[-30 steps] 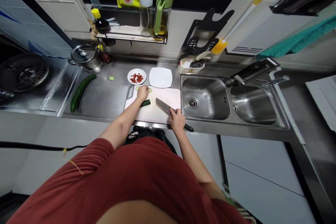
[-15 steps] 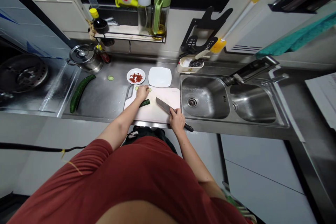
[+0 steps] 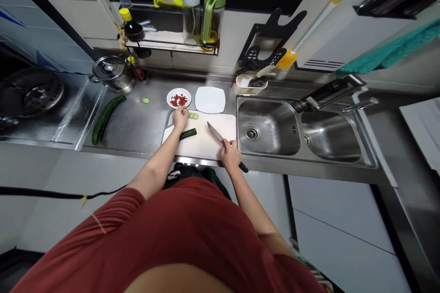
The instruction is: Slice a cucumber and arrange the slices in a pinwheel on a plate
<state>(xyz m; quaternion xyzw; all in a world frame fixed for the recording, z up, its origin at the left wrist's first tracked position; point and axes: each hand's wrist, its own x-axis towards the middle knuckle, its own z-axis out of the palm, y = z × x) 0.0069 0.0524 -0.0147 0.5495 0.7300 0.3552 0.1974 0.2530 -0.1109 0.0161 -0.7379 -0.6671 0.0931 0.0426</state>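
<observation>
Head view, starting from the left: I can see a whole cucumber [image 3: 107,118] lying on the steel counter [image 3: 137,128], with a lidded pot [image 3: 112,73] behind it and a lone pale-green slice [image 3: 145,100] further along. Next comes a round plate [image 3: 168,99] of chopped red pieces [image 3: 179,100]. Just in front of it, the left hand [image 3: 180,118] is over the far left part of the white cutting board [image 3: 209,146], fingers curled in; whether they pinch anything, I can't tell from here. A cut length of cucumber [image 3: 188,134] lies on the board by that wrist, and a short row of slices [image 3: 193,116] sits just right of the fingers. Beyond the board is a bare square plate [image 3: 210,100]. The right hand [image 3: 230,154] has a firm grip on the knife [image 3: 215,132], blade over the board, angled away and leftward. The double sink [image 3: 268,128] is to the right.
</observation>
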